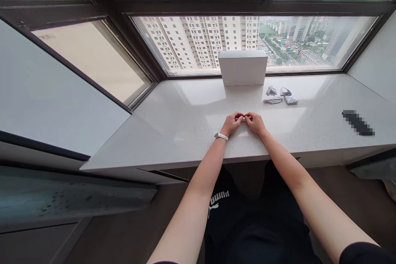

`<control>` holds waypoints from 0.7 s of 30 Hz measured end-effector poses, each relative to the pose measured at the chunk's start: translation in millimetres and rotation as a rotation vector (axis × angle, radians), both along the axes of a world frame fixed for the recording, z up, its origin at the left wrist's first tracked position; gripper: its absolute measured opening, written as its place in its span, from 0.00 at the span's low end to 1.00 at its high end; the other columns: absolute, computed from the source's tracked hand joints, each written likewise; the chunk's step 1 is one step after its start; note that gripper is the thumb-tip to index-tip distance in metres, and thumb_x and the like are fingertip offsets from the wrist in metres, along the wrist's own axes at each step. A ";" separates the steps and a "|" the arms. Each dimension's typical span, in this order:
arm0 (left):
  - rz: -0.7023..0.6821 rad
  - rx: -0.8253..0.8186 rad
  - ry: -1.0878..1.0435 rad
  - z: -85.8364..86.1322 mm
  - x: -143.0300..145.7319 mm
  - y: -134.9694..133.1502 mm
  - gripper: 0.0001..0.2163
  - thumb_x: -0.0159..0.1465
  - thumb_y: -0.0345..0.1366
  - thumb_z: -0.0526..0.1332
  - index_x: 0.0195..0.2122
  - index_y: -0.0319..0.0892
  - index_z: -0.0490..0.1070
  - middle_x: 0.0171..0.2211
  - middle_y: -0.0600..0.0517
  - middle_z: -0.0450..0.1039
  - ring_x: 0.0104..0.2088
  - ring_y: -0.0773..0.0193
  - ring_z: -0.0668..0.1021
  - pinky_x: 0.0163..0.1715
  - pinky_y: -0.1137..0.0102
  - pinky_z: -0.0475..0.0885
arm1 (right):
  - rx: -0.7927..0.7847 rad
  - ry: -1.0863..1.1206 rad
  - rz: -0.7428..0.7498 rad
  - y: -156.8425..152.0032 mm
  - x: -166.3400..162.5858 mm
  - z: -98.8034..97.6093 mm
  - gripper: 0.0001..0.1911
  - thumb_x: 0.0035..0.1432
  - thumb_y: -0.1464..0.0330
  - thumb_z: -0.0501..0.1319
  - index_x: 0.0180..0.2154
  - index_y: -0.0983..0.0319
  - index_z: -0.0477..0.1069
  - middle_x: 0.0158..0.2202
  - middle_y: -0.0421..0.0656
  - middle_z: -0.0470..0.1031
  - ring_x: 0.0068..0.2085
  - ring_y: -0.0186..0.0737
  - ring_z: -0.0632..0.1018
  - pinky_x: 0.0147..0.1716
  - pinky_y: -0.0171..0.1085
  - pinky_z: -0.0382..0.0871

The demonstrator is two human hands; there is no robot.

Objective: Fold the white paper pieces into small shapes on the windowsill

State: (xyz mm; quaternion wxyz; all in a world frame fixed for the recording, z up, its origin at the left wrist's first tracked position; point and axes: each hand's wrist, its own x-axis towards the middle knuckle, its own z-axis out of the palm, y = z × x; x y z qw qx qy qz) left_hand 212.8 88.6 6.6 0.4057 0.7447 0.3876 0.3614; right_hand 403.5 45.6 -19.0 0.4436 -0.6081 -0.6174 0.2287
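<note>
Above the white counter (182, 132), my left hand (233, 123) and my right hand (255, 123) meet fingertip to fingertip. Both are closed in a pinch. A small white piece of paper (243, 119) shows as a sliver between them; the fingers hide most of it, so its shape cannot be told. Just beyond my right hand lie several folded paper pieces: a long flat one (273, 100), a small bulky one (271, 90), a pointed one (285, 91) and an angular one (291, 100). A white band is on my left wrist.
A white box (243, 68) stands upright at the back of the counter against the window. Off to the right lies a dark, pixelated object (359, 123). Dark window frames (198, 6) bound the far side, and a white panel (55, 95) rises at the left.
</note>
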 end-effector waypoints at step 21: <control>-0.002 0.033 0.069 -7.6 -4.0 6.7 0.12 0.75 0.46 0.66 0.47 0.46 0.86 0.52 0.42 0.93 0.55 0.45 0.90 0.62 0.53 0.85 | -0.004 0.212 -0.072 2.2 7.7 -0.2 0.13 0.72 0.58 0.63 0.42 0.55 0.85 0.49 0.48 0.94 0.50 0.50 0.90 0.59 0.48 0.84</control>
